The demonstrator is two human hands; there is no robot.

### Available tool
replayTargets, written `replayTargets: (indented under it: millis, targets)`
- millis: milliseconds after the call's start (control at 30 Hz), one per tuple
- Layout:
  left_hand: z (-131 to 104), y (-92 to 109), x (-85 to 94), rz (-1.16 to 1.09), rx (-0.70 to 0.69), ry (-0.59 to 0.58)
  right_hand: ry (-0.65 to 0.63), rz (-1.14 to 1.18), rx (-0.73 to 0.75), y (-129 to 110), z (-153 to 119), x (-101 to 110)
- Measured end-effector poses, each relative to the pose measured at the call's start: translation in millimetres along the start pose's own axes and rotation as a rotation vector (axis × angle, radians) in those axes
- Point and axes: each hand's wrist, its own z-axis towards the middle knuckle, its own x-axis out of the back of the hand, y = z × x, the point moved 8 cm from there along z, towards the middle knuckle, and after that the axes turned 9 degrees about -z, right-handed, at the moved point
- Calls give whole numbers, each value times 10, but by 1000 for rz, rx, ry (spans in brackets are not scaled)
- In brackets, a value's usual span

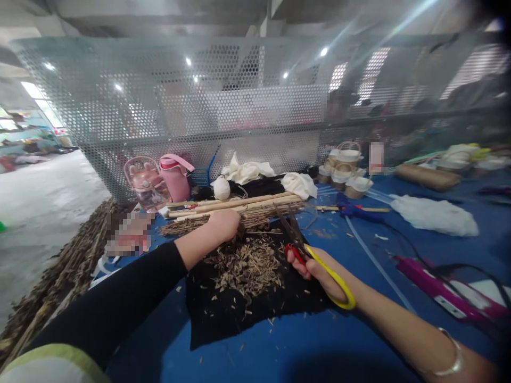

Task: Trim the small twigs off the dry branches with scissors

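Observation:
My right hand (319,268) holds a pair of scissors (294,234) with one yellow and one red handle. The scissor blades are apart and point up and away from me. My left hand (224,224) is closed at the far edge of a heap of dry, brown plant pieces (249,268); its fingertips are hidden, and what they grip cannot be made out. Beneath the heap lies a black cloth (223,330). Just behind my left hand runs a bundle of thin dry stems (263,215).
Pale wooden sticks (239,205) lie beyond the stems. A perforated metal panel (231,117) stands behind the blue table (359,351). To the right are a blue glue gun (359,213), a magenta power strip (439,290) and small wrapped pots (345,173). Long dry stalks (67,271) lie left.

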Motion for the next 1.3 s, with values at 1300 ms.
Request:
replayTargets:
  millis: [1300]
  targets:
    - [7,-162,34,39,-49,135,322,-591,-15,-91,62,385]
